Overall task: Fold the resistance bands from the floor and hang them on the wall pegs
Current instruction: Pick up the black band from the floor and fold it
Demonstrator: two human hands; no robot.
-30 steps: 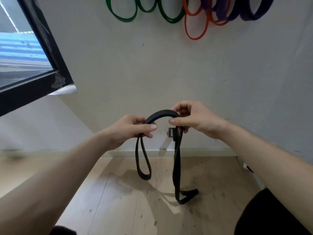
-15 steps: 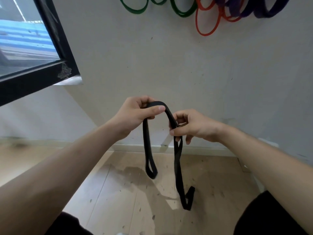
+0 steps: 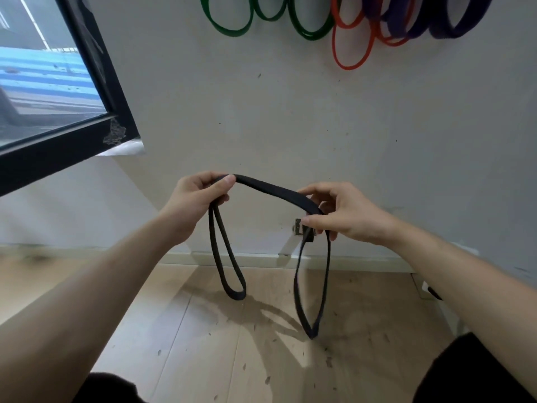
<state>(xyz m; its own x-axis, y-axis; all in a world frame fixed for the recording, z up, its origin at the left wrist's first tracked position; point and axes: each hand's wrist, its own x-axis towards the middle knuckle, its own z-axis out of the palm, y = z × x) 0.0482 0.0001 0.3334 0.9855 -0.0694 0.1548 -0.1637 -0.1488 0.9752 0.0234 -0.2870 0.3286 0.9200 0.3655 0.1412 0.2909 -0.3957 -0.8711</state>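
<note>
Overhead, hung bands (image 3: 350, 66) are cropped — left hand (image 3: 197, 199), right hand (image 3: 351, 216) pinch black band (image 3: 276, 189).

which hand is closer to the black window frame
Left. The left hand grips the black band just below-right of the corner of the window frame; the right hand pinches the band farther right, away from the frame.

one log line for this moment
stage: folding; left hand pinches black band; right hand pinches it; two loops hang down; not hung yet
</note>
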